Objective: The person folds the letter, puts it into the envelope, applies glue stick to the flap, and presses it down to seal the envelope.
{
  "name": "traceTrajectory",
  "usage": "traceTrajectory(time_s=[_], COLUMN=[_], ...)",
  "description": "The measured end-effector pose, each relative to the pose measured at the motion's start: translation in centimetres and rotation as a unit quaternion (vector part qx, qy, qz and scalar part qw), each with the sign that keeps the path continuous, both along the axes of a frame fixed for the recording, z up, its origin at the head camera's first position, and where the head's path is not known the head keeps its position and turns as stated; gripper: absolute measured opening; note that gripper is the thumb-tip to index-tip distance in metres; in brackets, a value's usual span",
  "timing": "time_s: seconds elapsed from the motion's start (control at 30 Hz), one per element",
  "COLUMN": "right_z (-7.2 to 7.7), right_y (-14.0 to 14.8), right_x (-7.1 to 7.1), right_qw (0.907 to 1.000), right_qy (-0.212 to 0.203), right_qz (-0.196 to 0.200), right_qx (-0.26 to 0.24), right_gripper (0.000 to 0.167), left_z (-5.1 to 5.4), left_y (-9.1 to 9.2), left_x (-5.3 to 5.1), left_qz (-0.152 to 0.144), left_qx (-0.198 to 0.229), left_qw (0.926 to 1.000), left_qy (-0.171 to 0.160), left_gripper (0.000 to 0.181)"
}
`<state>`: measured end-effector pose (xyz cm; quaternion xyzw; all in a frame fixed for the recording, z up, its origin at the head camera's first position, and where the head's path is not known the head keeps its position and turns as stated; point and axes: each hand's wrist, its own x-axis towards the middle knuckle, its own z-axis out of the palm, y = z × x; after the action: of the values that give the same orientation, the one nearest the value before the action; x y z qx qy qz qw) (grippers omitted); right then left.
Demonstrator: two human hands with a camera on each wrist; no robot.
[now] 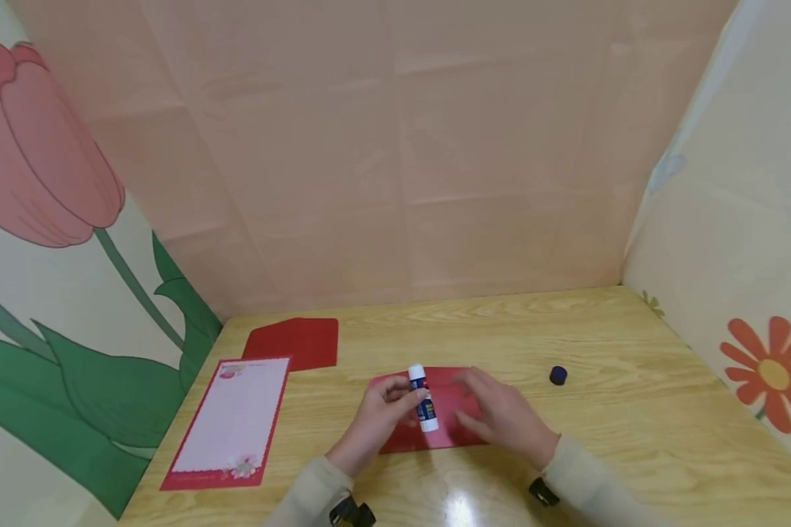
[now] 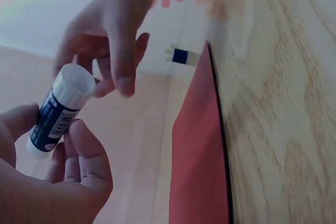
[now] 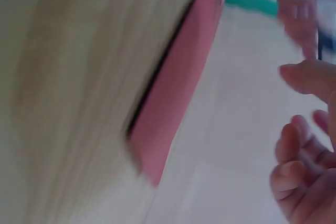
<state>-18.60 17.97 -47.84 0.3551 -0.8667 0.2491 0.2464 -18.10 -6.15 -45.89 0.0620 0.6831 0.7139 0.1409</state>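
My left hand (image 1: 377, 419) pinches an uncapped glue stick (image 1: 425, 411) between thumb and fingers, tilted above a red envelope-like paper (image 1: 450, 437). The tube has a dark blue label and white ends; its hollow white end faces up in the left wrist view, where the glue stick (image 2: 58, 116) crosses the left hand (image 2: 63, 182). Just right of it my right hand (image 1: 509, 419) hovers with bent, spread fingers and holds nothing. In the right wrist view the right hand (image 3: 310, 150) is partly cut off by the frame edge. A dark blue cap (image 1: 558, 375) stands on the table at the right.
At the left of the wooden table (image 1: 633, 439) lie a white sheet with a pink-red border (image 1: 234, 417) and, partly beneath it, a red envelope (image 1: 296, 342). Paper-covered walls stand behind and at both sides.
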Motion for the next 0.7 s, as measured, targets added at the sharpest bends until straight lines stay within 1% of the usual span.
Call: traceTrajectory(time_s=[0.1,0.2,0.3,0.4,0.47,0.57,0.63,0.67,0.7], right_z=[0.0,0.2,0.4,0.5,0.5,0.6,0.7,0.8,0.9], right_y=[-1.6,-2.4,-2.8,-2.8,-2.8,-2.8,-2.9,-2.9,-2.9], right_x=[0.5,0.8,1.0,1.1,1.1,1.1,0.8,0.7,0.5], right_qw=[0.9983,0.9958,0.9948,0.9942,0.9929,0.9896,0.9877,0.9875,0.9876], right_qy=[0.046,0.077,0.081,0.084,0.097,0.129,0.145,0.144,0.137], right_qz=[0.036,0.048,0.058,0.061,0.065,0.063,0.057,0.053,0.048], right_qx=[0.002,0.010,0.021,0.026,0.023,0.007,-0.019,-0.037,-0.058], right_gripper=[0.059,0.062,0.064,0.062,0.058,0.042,0.035,0.032,0.030], left_z=[0.0,0.1,0.1,0.1,0.1,0.1,0.0,0.0,-0.1], left_y=[0.1,0.3,0.5,0.7,0.8,0.9,0.7,0.5,0.2], left_x=[-0.1,-0.1,0.0,0.1,0.1,0.1,0.0,0.0,0.0], left_qz=[0.005,0.002,-0.007,-0.015,-0.017,-0.025,-0.043,-0.058,-0.074], left_qx=[0.015,0.014,0.005,-0.004,-0.007,-0.005,-0.007,-0.015,-0.032], left_qw=[0.9998,0.9997,0.9996,0.9993,0.9991,0.9989,0.9985,0.9979,0.9967], left_qy=[-0.010,-0.019,-0.027,-0.034,-0.038,-0.039,-0.034,-0.026,-0.010], left_gripper=[0.041,0.040,0.039,0.039,0.039,0.041,0.044,0.045,0.044])
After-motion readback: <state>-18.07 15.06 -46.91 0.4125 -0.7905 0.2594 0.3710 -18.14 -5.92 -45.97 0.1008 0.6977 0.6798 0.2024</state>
